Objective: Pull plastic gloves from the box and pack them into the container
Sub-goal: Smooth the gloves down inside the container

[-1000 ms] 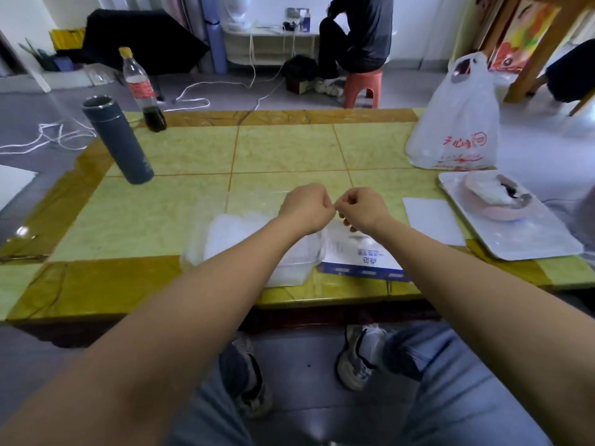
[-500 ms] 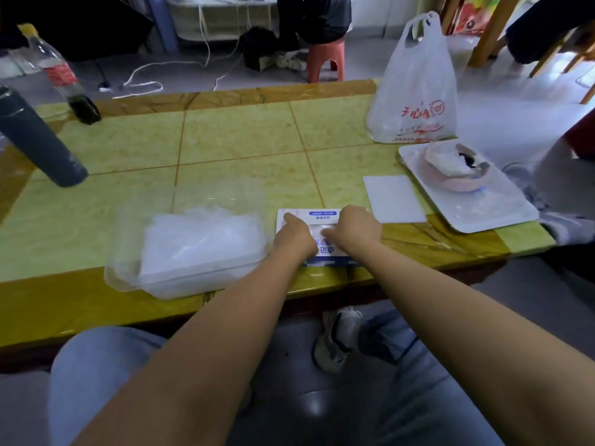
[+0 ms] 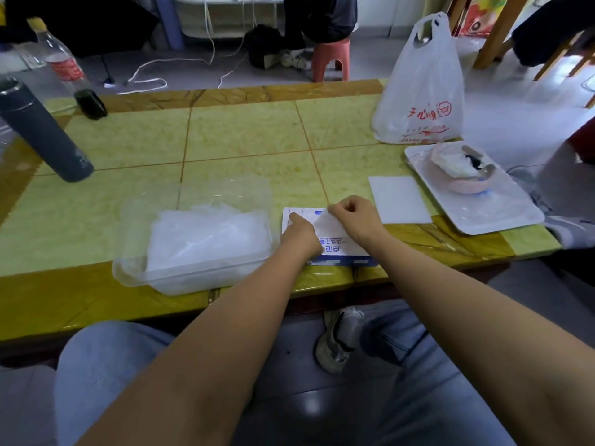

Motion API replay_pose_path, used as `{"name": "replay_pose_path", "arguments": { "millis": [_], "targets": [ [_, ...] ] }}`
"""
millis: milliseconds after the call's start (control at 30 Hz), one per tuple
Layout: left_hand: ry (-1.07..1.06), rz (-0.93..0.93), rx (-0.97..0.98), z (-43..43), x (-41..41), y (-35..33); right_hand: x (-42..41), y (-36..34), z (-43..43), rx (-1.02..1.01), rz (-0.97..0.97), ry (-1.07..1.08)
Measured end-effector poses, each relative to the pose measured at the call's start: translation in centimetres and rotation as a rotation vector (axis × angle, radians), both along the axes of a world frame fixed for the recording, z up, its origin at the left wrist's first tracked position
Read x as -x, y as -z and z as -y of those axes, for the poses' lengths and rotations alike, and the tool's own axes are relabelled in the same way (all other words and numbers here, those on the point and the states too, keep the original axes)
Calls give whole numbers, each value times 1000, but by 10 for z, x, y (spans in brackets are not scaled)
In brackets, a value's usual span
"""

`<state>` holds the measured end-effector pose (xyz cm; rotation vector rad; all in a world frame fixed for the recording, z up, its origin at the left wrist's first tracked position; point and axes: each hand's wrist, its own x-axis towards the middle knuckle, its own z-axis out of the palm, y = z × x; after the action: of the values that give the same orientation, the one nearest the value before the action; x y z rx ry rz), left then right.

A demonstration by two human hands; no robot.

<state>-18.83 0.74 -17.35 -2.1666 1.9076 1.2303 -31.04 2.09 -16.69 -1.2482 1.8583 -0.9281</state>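
The white and blue glove box (image 3: 342,252) lies flat near the table's front edge. My left hand (image 3: 300,234) rests on its left part, one finger stretched forward on the top. My right hand (image 3: 353,214) pinches a thin translucent plastic glove (image 3: 323,224) and holds it just above the box. Left of the box stands a clear plastic container (image 3: 225,190), holding a heap of translucent gloves (image 3: 206,235).
A grey flask (image 3: 45,130) and a drink bottle (image 3: 66,70) stand at the far left. A white plastic bag (image 3: 421,88), a white paper sheet (image 3: 399,199) and a white tray (image 3: 502,217) with a pink bowl (image 3: 463,185) are at the right. A person sits on a red stool (image 3: 331,57) beyond the table.
Both hands came down from in front of me to the glove box. My right hand has since risen a little, drawing a glove out. The camera tilted down and right.
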Motion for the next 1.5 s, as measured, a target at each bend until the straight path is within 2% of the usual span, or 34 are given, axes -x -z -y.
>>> {"name": "replay_pose_path", "arguments": {
  "millis": [67,133,200,300,367,467,633,767,833,967,1133,1233,1333,1400,1500],
  "targets": [
    [39,32,39,-3,0,1,2,-3,-2,-159,-98,-70],
    [66,31,59,-5,1,2,2,-8,-4,-188,-120,-114],
    [132,62,86,-7,0,1,-1,-17,-8,-51,36,-86],
    [183,43,110,-9,-2,-2,-7,-40,-13,122,374,37],
    [169,-26,68,-8,-4,-5,-8,-53,-14,157,455,44],
    [35,-307,-67,-10,-1,-20,-8,-61,-14,185,458,31],
    [-258,-757,12,-8,-20,-65,-16,-67,-12,164,463,16],
    [-457,-981,5,-5,-63,-89,-38,-66,-13,97,397,-127],
    [-479,-958,21,-7,-82,-90,-54,-66,-15,98,351,-237],
    [-510,-811,171,-13,-109,-81,-86,-67,-13,16,337,-409],
    [-479,-858,175,-17,-149,-76,-112,-69,-4,-73,379,-307],
    [-404,-846,142,-20,-165,-74,-121,-67,-4,-150,428,-395],
    [-355,-788,112,-23,-172,-74,-128,-64,-6,-83,355,-489],
    [-367,-769,119,-24,-176,-72,-134,-63,-6,1,368,-425],
    [-413,-878,76,-24,-180,-69,-137,-63,-4,75,420,-293]
  ]
}}
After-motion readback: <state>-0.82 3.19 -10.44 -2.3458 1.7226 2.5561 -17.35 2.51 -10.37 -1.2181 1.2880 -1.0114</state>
